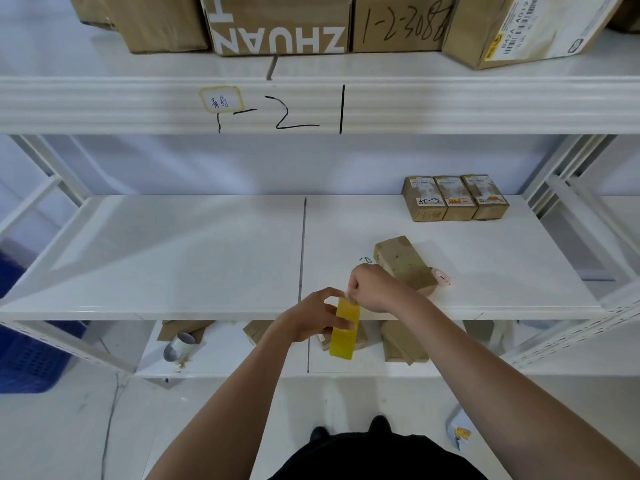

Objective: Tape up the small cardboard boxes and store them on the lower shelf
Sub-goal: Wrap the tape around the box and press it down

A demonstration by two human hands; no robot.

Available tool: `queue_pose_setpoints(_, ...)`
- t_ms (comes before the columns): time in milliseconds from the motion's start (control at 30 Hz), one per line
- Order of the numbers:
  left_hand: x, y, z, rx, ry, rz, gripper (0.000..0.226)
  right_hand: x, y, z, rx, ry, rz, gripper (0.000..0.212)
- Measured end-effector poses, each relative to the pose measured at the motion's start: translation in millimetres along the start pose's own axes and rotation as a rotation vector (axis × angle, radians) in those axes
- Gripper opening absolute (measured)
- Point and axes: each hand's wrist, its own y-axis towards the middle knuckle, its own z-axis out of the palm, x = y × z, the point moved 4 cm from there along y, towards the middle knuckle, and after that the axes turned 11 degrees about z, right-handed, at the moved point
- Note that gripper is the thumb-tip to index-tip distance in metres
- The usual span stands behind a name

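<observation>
My left hand (313, 315) grips a yellow roll of tape (343, 330) seen edge-on, just in front of the middle shelf's front edge. My right hand (372, 287) pinches the tape's loose end at the top of the roll. Behind my right hand a small plain cardboard box (403, 261) lies at an angle on the middle shelf (173, 258). Three small labelled boxes (453, 199) stand side by side at the shelf's back right. On the lower shelf (225, 355) lie several more small cardboard boxes (403, 342), partly hidden by the middle shelf and my arms.
A small pink object (442, 277) lies right of the angled box. Large cartons (280, 24) fill the top shelf. A grey roll (178, 346) sits on the lower shelf at left. A blue crate (24, 355) stands on the floor at far left, and a crumpled packet (459, 431) lies at right.
</observation>
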Motion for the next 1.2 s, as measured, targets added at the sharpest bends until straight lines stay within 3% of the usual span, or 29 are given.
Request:
queue_pose_setpoints(200, 13, 3, 13, -0.043, -0.044, -0.120, 0.060, -7, -2, 9, 0.034, 0.000, 0.029, 0.015)
queue_pose_setpoints(367, 25, 7, 14, -0.110, -0.024, -0.143, 0.038, -8, 2, 9, 0.038, 0.009, 0.018, 0.015)
queue_pose_setpoints(500, 29, 7, 12, -0.136, -0.018, -0.130, 0.055, -7, 6, 10, 0.043, 0.012, 0.014, 0.021)
queue_pose_setpoints(667, 38, 8, 9, -0.192, 0.033, -0.170, 0.061, -12, 15, 24, 0.025, 0.030, 0.023, 0.022)
queue_pose_setpoints(867, 53, 15, 9, -0.254, -0.003, -0.234, 0.028, -13, 38, 44, -0.022, 0.055, 0.045, 0.015)
queue_pose_setpoints(1200, 68, 25, 6, -0.285, -0.045, -0.306, 0.027, -6, 58, 53, -0.067, -0.050, 0.046, 0.014)
